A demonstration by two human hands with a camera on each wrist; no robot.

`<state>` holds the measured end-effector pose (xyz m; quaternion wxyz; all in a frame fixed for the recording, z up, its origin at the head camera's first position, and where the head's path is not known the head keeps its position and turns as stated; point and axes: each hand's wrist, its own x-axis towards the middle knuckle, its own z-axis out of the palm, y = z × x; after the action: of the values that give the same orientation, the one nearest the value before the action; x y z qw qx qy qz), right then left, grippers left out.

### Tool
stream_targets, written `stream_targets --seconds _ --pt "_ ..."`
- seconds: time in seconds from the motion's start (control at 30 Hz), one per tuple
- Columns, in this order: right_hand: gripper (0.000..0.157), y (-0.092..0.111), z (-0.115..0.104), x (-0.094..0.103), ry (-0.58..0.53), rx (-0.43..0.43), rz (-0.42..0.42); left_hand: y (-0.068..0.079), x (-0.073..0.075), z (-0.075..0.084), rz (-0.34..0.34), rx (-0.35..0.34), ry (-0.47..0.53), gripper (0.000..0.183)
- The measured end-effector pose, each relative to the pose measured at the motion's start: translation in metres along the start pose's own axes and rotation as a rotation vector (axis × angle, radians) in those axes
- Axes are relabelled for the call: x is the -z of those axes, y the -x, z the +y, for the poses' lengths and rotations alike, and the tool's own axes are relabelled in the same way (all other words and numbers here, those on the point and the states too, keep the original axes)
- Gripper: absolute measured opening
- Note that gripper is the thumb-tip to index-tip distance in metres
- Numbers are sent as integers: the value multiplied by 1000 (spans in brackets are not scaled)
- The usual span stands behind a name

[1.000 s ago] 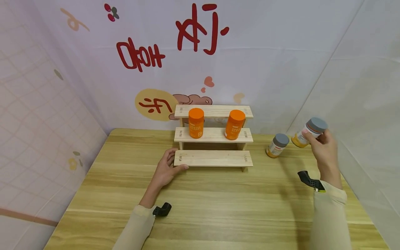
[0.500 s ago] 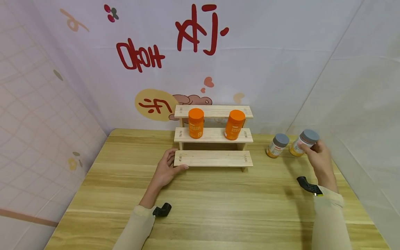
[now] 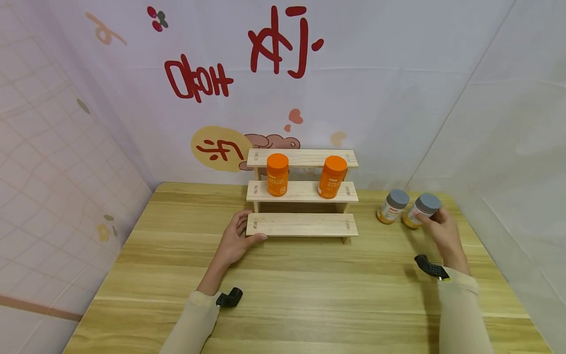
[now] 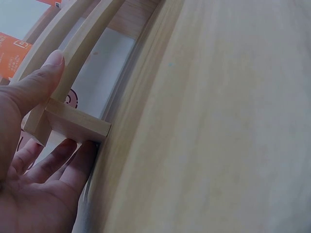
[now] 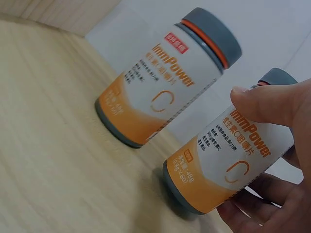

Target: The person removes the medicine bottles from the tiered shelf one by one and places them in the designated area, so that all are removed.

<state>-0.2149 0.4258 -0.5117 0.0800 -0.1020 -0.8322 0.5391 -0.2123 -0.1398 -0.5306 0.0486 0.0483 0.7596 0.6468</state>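
At centre left, the left hand (image 3: 234, 241) holds the near end of the wooden rack (image 3: 305, 224), thumb on top of the lowest step, fingers against its outer side; neither has moved. Two orange jars (image 3: 277, 175) stand on the middle step. Right of centre, a grey-lidded jar (image 3: 391, 208) stands on the table (image 3: 327, 295). Beside it, the right hand (image 3: 445, 235) grips a matching jar (image 3: 427, 203) between thumb and curled fingers, having brought it down and leftward; that seems to set the two as a pair, though whether its base bears fully is unclear. Pale wood grain runs across the surface; white sheeting (image 3: 376, 98) with red lettering (image 3: 276, 42) backs the frame.
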Motion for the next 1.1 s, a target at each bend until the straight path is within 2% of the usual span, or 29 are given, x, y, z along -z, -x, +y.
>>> stream_targets --seconds 0.13,0.33,0.73,0.93,1.1 --pt "55 -1 5 -4 46 23 8 0 0 1 -1 -1 -9 88" --pt "60 -3 6 -7 87 -16 -3 0 0 1 -3 -3 -6 86" --pt "62 -5 7 -6 100 1 -59 -1 1 -1 -3 -4 -2 86" --pt "66 -3 0 -1 132 -29 -106 0 0 -2 1 7 -13 89" --pt "76 1 -12 5 117 -48 -108 0 1 -1 2 9 -10 88"
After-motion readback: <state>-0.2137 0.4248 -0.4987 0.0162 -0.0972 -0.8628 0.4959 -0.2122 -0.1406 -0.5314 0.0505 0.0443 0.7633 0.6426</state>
